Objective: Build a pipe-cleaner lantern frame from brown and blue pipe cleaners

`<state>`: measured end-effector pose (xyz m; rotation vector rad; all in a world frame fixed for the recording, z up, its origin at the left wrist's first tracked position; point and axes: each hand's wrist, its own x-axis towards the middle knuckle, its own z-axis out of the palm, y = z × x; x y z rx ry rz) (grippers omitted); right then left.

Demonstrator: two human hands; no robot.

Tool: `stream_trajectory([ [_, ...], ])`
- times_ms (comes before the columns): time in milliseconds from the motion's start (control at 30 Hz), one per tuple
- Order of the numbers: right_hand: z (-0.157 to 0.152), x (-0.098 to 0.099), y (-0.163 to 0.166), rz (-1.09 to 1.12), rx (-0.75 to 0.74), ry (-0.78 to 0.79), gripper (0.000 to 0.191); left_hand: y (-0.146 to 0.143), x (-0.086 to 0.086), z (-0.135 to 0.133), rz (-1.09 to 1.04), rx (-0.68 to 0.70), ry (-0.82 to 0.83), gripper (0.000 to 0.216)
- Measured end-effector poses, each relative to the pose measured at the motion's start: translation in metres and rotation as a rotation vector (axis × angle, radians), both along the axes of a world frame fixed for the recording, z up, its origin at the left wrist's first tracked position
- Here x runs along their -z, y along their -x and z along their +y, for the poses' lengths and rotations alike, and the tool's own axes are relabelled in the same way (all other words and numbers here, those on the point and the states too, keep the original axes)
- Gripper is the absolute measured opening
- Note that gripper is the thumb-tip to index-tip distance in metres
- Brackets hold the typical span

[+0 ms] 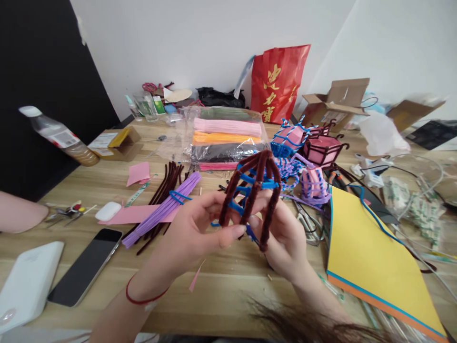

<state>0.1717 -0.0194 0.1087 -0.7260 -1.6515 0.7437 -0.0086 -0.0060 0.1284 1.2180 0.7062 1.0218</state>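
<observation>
Between both hands, raised over the table, is a cage-like frame of pipe cleaners (257, 200), with dark brown ribs meeting at the top and blue strands woven across. My left hand (210, 224) grips its lower left side between thumb and fingers. On the right side, my right hand (283, 233) closes around the frame, its fingers partly hidden behind the ribs. Left of the hands lie a bundle of purple pipe cleaners (164, 209) and loose dark brown pipe cleaners (167, 181). Finished-looking pink and brown lantern shapes (323, 148) stand behind on the right.
A plastic pack of coloured pipe cleaners (228, 138) lies at the back. Yellow sheets (371, 257) and scissors (309, 221) are at right. On the left are a phone (87, 267), a white power bank (32, 281) and a bottle (60, 136). A red bag (280, 85) stands by the wall.
</observation>
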Motion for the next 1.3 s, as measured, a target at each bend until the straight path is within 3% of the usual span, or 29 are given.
stream_trajectory([
  [300,0.001,-0.005,-0.003,0.018,0.021,0.078,0.007,-0.002,-0.005,-0.001,0.074,-0.058,-0.062,0.018],
  [800,0.003,-0.01,0.001,0.16,0.062,0.206,0.007,-0.001,-0.013,-0.009,0.333,-0.203,-0.175,0.017],
  [1100,0.003,-0.011,0.002,0.222,0.061,0.246,0.012,0.0,-0.009,-0.005,0.226,-0.165,-0.112,0.021],
  [1300,0.005,-0.011,-0.012,0.222,0.011,0.278,0.011,0.003,-0.006,0.001,0.096,-0.128,0.021,0.021],
])
